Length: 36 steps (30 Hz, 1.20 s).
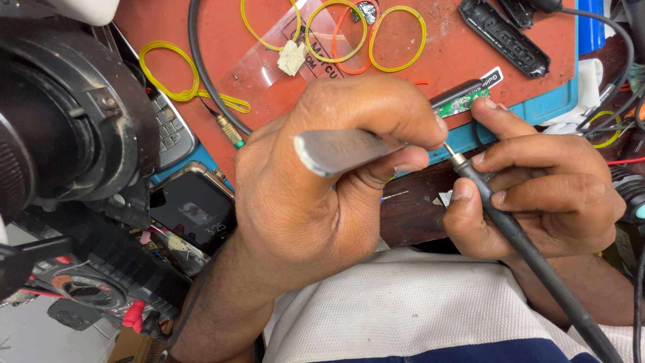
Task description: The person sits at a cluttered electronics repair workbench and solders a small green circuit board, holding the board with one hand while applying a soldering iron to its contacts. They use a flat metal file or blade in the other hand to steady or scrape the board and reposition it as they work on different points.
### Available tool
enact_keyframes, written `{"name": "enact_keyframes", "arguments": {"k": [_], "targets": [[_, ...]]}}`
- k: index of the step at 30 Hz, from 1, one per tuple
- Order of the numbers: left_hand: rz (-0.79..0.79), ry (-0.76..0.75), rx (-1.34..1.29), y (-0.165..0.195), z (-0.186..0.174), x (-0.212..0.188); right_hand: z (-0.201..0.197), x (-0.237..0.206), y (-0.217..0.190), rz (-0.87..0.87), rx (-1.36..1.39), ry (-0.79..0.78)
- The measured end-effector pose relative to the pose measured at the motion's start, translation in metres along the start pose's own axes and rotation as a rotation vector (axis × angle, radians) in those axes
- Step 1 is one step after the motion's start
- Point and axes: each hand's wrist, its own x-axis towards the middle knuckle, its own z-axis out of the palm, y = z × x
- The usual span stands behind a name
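Nearest the camera, a white ribbed garment [403, 302] with a dark blue band fills the lower middle, and both forearms rise out of it. The left hand [322, 181] is curled, thumb and forefinger pinched shut on a pair of flat metal tweezers [342, 149]; the blunt rear end of the tweezers shows pale and blurred over the palm, while the points vanish behind the fingertips, so what they grip cannot be made out. The right hand [537, 195] is closed around a black soldering iron [517, 235], held like a pen, its cord running down and out of the frame at the lower right. The iron's thin metal tip meets the left fingertips just below a small green circuit board [462, 102], which lies at the edge of the orange work mat [443, 54], partly tucked into a dark sleeve and half covered by the right forefinger. The exact point of contact is hidden between the two hands. To the left, a large black device [60, 114] looms out of focus and is cut off by the frame, with a dark phone [195, 212] and a keypad handset [171, 128] beside it. Farther back on the mat lie yellow rubber bands [398, 39], an orange band [349, 64], a clear plastic bag [269, 67], a black cable [201, 74] with a gold plug, and a black plastic casing [504, 37] near the blue mat edge [551, 101].
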Motion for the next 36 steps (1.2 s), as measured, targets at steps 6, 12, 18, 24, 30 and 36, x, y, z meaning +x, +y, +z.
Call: {"name": "enact_keyframes", "arguments": {"k": [6, 12, 18, 24, 30, 36], "targets": [[-0.019, -0.018, -0.003, 0.0024, -0.0015, 0.0010, 0.0002, -0.0004, 0.0017, -0.012, 0.001, 0.009], [-0.009, -0.027, 0.012, 0.0025, -0.0022, 0.0022, 0.0000, 0.0004, 0.0006, -0.005, -0.002, 0.003], [-0.029, -0.042, -0.002, 0.0033, -0.0034, 0.0019, -0.0019, 0.0009, -0.0013, 0.010, -0.002, -0.020], [-0.052, -0.039, 0.001, 0.0029, -0.0012, 0.0019, -0.0010, 0.0010, 0.0022, -0.013, 0.014, -0.006], [-0.022, -0.036, 0.036, 0.0030, -0.0009, 0.0025, -0.0010, -0.0007, 0.0044, -0.028, 0.020, -0.004], [-0.029, -0.073, 0.107, 0.0024, -0.0022, 0.0043, -0.0026, -0.0012, 0.0054, -0.033, 0.014, -0.014]]}}
